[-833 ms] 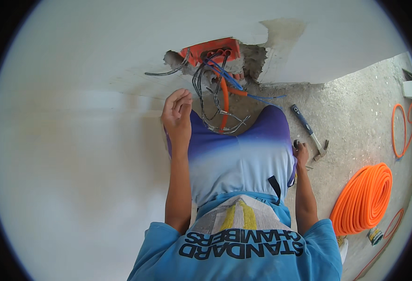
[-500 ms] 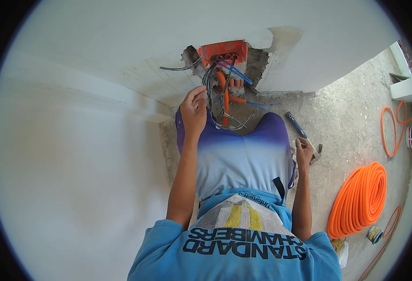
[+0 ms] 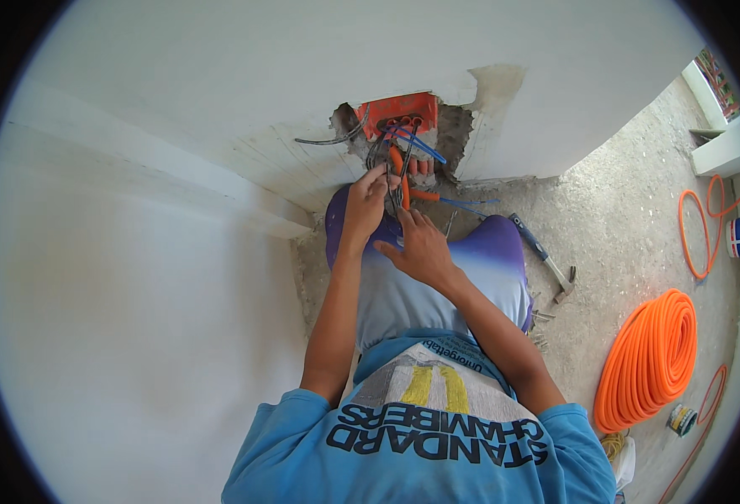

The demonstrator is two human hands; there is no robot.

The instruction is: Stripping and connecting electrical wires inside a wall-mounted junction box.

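An orange electrical box sits in a rough hole broken into the white wall. Black wires hang from it in a bundle, beside bent blue wires and an orange conduit. My left hand has its fingers closed on the black wires below the box. Just lower and to the right, my right hand reaches to the same wires with its fingertips against them. Its thumb stands apart from the fingers. The lower ends of the bundle are mostly hidden behind the hands.
A claw hammer lies on the concrete floor right of my knee. Farther right are a big coil of orange conduit, a loose orange length, a small can and a white container. A wall stands close on my left.
My right hand has come from beside the hammer up and left to the black wires. My left hand has moved slightly right and taken hold of them.
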